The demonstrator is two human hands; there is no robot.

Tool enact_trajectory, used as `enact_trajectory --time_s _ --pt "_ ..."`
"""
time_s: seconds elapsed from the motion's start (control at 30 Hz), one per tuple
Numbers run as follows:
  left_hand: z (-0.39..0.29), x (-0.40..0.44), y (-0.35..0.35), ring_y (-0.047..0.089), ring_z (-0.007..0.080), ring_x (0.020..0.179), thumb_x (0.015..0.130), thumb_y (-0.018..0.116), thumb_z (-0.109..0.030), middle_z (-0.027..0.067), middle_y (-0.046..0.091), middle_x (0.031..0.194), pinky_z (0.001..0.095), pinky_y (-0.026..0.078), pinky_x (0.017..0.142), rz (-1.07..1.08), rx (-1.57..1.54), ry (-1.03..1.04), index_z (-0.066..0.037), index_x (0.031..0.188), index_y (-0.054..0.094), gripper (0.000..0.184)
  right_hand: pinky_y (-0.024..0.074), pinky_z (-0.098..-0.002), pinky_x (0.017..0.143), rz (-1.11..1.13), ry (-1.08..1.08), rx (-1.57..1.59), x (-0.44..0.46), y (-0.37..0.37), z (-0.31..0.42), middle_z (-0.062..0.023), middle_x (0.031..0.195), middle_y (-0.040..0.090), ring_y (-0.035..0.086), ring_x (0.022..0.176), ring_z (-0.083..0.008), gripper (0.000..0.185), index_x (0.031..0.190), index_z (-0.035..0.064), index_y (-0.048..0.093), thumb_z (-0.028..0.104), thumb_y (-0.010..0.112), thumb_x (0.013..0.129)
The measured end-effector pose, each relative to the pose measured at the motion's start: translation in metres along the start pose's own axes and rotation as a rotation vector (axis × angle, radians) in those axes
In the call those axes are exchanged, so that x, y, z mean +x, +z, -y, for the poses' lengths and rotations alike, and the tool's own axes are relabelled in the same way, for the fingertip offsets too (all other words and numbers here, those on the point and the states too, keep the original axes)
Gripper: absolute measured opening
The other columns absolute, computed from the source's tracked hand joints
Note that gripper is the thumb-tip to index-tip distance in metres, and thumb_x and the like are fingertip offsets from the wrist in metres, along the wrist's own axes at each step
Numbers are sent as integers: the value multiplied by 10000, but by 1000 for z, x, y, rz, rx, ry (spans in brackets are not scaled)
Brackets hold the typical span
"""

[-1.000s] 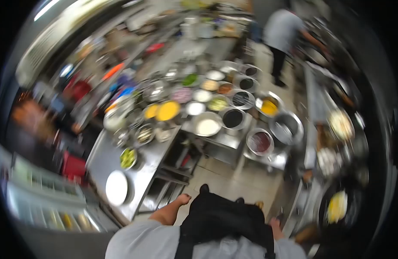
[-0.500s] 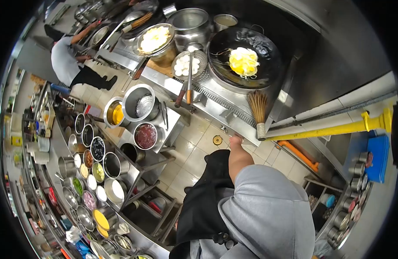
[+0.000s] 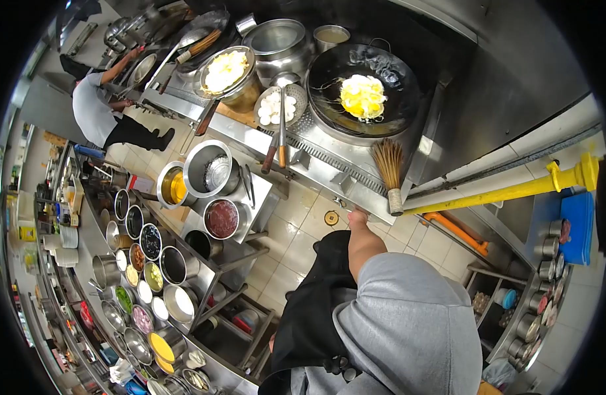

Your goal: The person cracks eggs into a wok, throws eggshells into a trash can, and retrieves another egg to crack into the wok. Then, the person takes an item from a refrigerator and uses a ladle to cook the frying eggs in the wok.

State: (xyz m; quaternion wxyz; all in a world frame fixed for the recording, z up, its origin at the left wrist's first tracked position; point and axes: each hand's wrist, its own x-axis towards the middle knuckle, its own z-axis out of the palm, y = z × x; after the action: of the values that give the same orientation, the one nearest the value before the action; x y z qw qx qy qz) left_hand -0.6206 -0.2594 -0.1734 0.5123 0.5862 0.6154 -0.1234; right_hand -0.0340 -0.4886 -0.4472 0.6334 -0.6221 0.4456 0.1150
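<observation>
My right hand [image 3: 357,218] reaches down to the front of the stove, close beside a small metal valve handle [image 3: 340,202]. Its fingers are too small and foreshortened to read, and I cannot tell whether they touch the handle. Of my left hand [image 3: 272,342] only a sliver of skin shows beside the black apron. On the stove above the right hand, a black wok [image 3: 408,108] holds white and yellow egg [image 3: 363,97]. A bristle wok brush [image 3: 388,172] lies on the stove edge, right of the wok.
A ladle [image 3: 282,131] lies across a strainer [image 3: 294,99] of white pieces; another strainer with egg [image 3: 225,71] sits on a pot. Bowls, including one of dark red contents [image 3: 221,218], stand on the left table. A yellow pipe [image 3: 507,196] runs right. A co-worker [image 3: 96,108] stands far left.
The view has shifted slightly, so the stove and wok sit a little further left. My right hand stays by the stove front. A bit more of my left hand shows.
</observation>
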Motion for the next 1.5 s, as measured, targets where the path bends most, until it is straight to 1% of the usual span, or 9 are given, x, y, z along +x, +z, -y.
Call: enact_trajectory --time_s 0.1,0.27,0.47,0.6,0.73,0.77,0.97,1.27,1.5 --pt "-6 3 0 618 254 687 970 558 -291 129 665 772 398 476 655 5 4 4 48 891 638 357 470 -353 532 18 -141 -6 -9 0 9 -44 1133 593 597 812 -204 439 1270 129 590 -35 618 865" --pt "-12 11 0 621 256 695 971 559 -291 131 668 778 398 477 660 21 14 5 50 901 640 358 407 -347 454 -29 -51 90 -18 -3 16 -29 1019 614 551 643 -184 391 1232 125 608 -15 630 868" --pt "-20 18 -1 626 258 705 972 560 -292 133 673 786 398 478 666 40 28 12 52 912 642 359 397 -357 442 -34 63 403 -65 -7 55 -48 916 592 539 627 -194 290 1121 89 619 -33 628 858" --pt "-24 21 0 629 260 711 973 561 -293 135 676 791 398 478 670 44 29 15 53 920 644 359 395 -357 442 -53 67 169 -24 -2 21 -41 843 560 532 611 -189 262 1069 88 625 -46 625 844" --pt "-27 22 0 632 261 718 973 561 -293 136 679 796 398 479 674 50 37 20 54 928 646 360 387 -355 437 -108 -160 159 10 5 -10 -42 822 549 532 604 -187 236 1030 79 623 -51 623 834" --pt "-29 22 0 633 261 719 973 561 -293 137 679 797 398 479 675 49 38 20 54 930 646 360 385 -352 438 -102 -44 210 -13 2 10 -45 833 551 536 608 -186 228 1022 76 621 -53 618 835" --pt "-27 24 1 637 263 729 974 562 -294 139 684 804 398 481 681 54 46 27 56 942 649 362 396 -328 431 -63 72 247 -77 -7 64 -45 863 549 543 604 -184 237 1065 84 604 -22 610 853" --pt "-29 20 -1 644 267 744 975 564 -295 143 690 816 397 482 690 42 54 42 59 959 652 365 442 -316 462 -92 -128 97 -5 6 3 -40 902 553 546 614 -190 294 1211 135 561 103 596 920" --pt "-30 21 1 649 269 755 976 565 -296 146 695 824 397 484 697 36 50 56 61 973 655 368 469 -307 492 19 -15 -3 -78 -10 66 -40 964 579 564 642 -186 334 1265 142 554 153 611 937"
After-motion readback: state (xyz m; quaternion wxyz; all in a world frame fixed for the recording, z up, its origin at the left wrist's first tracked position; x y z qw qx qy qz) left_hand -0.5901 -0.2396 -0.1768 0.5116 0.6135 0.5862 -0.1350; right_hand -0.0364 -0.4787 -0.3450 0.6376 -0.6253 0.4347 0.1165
